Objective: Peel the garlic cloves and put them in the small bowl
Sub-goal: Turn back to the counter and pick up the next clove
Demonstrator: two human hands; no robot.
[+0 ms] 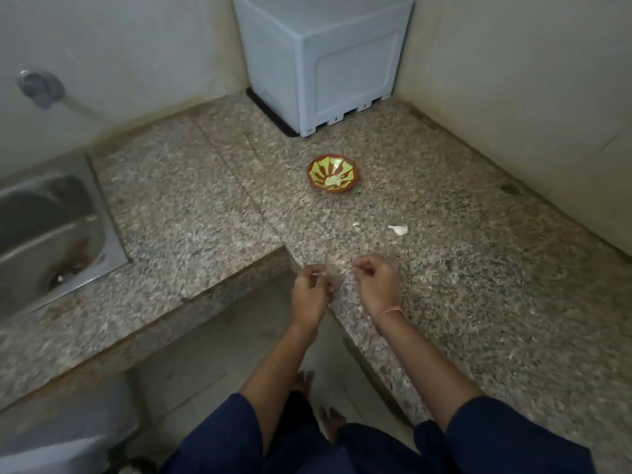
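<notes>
A small brown bowl (pixel 333 173) with a yellow-green pattern stands on the speckled stone counter (pixel 444 268), with pale peeled garlic inside it. A white garlic clove or piece of skin (pixel 398 229) lies on the counter to the right, nearer me. My left hand (pixel 310 293) and my right hand (pixel 376 285) hover side by side at the counter's inner corner, fingers curled. Each seems to pinch a small pale bit at its fingertips; the blur hides what it is.
A pale grey box-like appliance (pixel 321 59) stands in the far corner against the walls. A steel sink (pixel 51 227) is set into the counter on the left, with a tap (pixel 41 87) on the wall above. My bare feet (pixel 307 398) show on the floor below.
</notes>
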